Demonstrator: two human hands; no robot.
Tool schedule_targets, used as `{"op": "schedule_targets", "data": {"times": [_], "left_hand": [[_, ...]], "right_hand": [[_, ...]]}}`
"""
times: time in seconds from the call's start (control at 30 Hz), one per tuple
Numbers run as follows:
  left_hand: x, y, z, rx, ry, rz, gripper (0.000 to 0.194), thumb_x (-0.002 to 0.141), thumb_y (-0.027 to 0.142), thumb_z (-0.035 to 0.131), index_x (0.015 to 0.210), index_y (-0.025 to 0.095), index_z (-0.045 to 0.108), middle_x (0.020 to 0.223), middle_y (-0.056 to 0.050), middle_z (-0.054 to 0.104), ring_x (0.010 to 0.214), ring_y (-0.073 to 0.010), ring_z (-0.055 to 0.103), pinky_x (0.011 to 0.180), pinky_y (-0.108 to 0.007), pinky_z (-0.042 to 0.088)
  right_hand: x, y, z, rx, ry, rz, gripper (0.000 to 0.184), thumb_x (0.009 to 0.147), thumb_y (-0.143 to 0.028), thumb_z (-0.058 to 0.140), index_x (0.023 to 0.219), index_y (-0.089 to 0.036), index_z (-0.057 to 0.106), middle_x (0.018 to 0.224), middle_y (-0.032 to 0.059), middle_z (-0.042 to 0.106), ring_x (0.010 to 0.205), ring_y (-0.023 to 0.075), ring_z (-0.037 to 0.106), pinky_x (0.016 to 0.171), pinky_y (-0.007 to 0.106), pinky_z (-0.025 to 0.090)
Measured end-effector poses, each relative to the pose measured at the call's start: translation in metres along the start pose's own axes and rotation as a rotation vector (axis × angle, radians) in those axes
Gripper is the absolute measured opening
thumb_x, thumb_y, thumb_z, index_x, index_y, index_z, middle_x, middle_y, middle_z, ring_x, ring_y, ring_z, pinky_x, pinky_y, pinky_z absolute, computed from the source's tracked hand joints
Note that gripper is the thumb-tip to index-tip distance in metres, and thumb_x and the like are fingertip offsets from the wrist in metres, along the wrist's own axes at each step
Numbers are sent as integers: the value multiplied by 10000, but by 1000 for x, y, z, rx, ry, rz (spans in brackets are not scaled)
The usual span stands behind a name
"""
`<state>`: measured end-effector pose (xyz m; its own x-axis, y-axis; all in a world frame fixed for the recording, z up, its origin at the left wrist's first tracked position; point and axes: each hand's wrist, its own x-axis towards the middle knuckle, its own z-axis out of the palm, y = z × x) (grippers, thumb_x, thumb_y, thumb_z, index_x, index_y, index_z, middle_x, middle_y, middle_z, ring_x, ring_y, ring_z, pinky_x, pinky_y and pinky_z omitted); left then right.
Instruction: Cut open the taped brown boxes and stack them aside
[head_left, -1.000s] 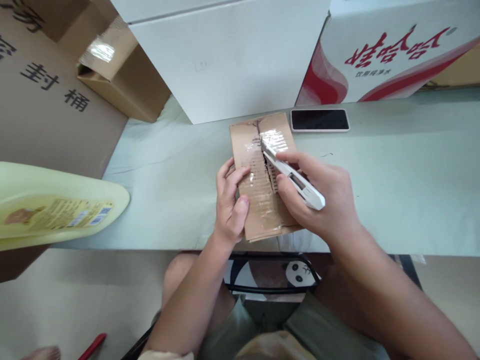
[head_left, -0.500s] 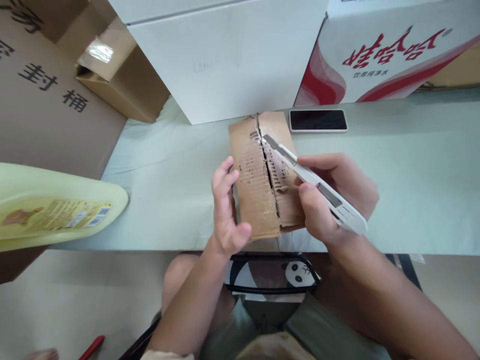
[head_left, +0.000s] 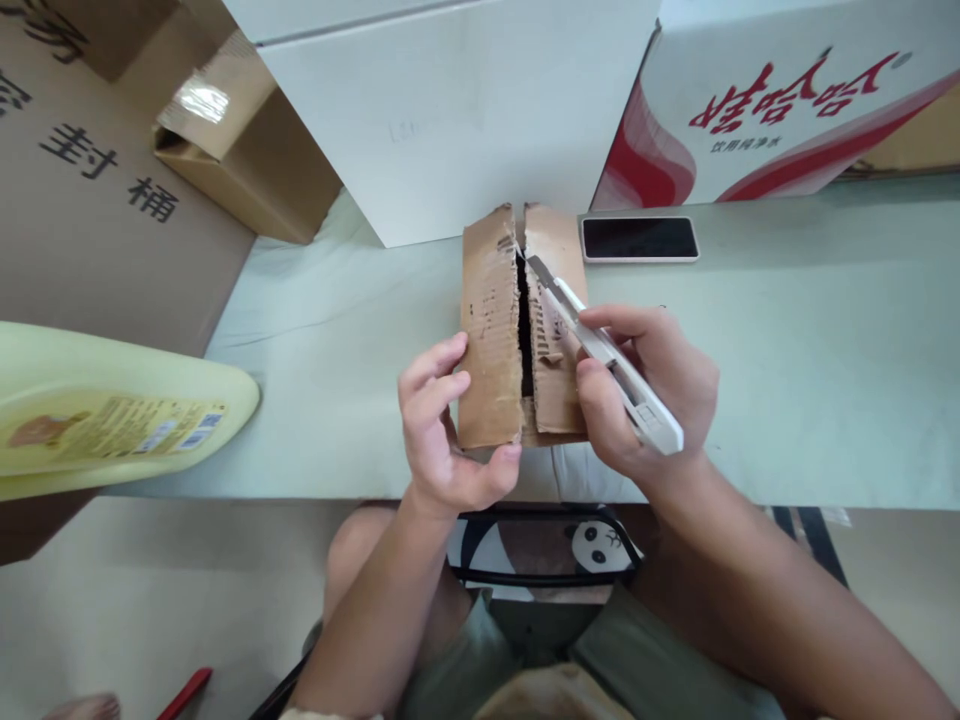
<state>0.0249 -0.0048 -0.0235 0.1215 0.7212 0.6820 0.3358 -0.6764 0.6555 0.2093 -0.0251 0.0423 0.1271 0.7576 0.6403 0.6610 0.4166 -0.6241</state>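
Observation:
A small cardboard box (head_left: 491,320) sits on the table, its two top flaps parted along a ragged dark gap. My left hand (head_left: 450,430) is curved round the box's near left corner, fingertips at the left side and thumb at the near edge. In my right hand (head_left: 652,385) is a white utility knife (head_left: 619,370), held between thumb and fingers. Its grey blade points up and left, the tip over the right flap close to the slit. What is inside the box is too dark to make out.
A phone (head_left: 640,240) lies behind my right hand. White cartons (head_left: 465,120) stand along the back, one with red lettering (head_left: 795,100). At left are brown cardboard boxes (head_left: 255,160) and a pale yellow bottle (head_left: 120,410). The table's near edge (head_left: 300,497) runs above my lap.
The knife has pulled back from the seam, and its blade now sits over the right flap. The flaps have spread and risen, widening the gap. My left hand has shifted toward the near left corner.

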Motion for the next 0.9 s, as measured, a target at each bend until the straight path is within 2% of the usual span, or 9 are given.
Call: {"op": "schedule_targets", "data": {"times": [0.1, 0.17, 0.23, 0.33, 0.5, 0.6, 0.7, 0.9], "left_hand": [[2, 0, -1, -41, 97, 116, 574, 897, 595, 640, 1381, 347, 456, 1326, -75, 540, 1235, -288, 648, 1014, -534, 619], [3, -1, -2, -36, 118, 126, 551, 917, 556, 643, 1389, 332, 469, 1306, -73, 552, 1191, -265, 675, 969, -486, 642], [3, -2, -3, -34, 121, 136, 578, 905, 582, 658, 1391, 327, 475, 1298, -76, 550, 1181, -267, 679, 955, -480, 646], [5, -2, -4, -21, 67, 172, 670, 822, 650, 730, 1363, 342, 482, 1323, -76, 531, 1245, -296, 642, 1022, -531, 617], [4, -2, -4, 14, 34, 124, 636, 822, 499, 775, 1361, 350, 471, 1363, -81, 520, 1280, -291, 615, 1060, -541, 588], [2, -2, -4, 12, 59, 105, 644, 828, 512, 777, 1368, 342, 471, 1346, -83, 530, 1239, -282, 634, 1022, -512, 606], [2, -1, -3, 24, 83, 106, 566, 859, 501, 744, 1336, 320, 499, 1307, -82, 551, 1196, -270, 655, 985, -481, 618], [4, 3, -5, 30, 78, 113, 429, 877, 466, 721, 1226, 271, 564, 1204, -71, 564, 1173, -269, 671, 1016, -499, 610]], "right_hand": [[-1, 3, 2, 1, 22, -31, 197, 875, -199, 578, 1053, -227, 658, 898, 36, 739, 679, 175, 680, 646, 320, 582], [-1, 5, 4, 5, 23, -51, 193, 882, -207, 579, 1057, -222, 658, 903, 34, 738, 678, 171, 681, 642, 314, 582], [-1, 5, 4, 9, 13, -62, 188, 885, -209, 581, 1057, -218, 655, 906, 33, 738, 683, 170, 687, 647, 311, 584], [-2, 6, 5, 12, 4, -62, 191, 884, -205, 591, 1065, -216, 650, 914, 36, 744, 691, 172, 694, 659, 311, 590], [-3, 8, 5, 0, 8, -48, 196, 897, -220, 584, 1085, -215, 640, 967, 52, 761, 731, 183, 713, 674, 318, 601], [-4, 8, 4, 3, 4, -44, 202, 900, -218, 588, 1094, -215, 643, 974, 55, 764, 741, 187, 722, 688, 324, 612], [-4, 7, 4, 23, 0, -34, 208, 908, -212, 592, 1107, -211, 652, 1016, 66, 774, 787, 200, 746, 736, 345, 635], [-3, 6, 3, 60, -27, -43, 239, 921, -205, 626, 1158, -194, 663, 1048, 82, 794, 887, 227, 783, 802, 364, 665]]}}
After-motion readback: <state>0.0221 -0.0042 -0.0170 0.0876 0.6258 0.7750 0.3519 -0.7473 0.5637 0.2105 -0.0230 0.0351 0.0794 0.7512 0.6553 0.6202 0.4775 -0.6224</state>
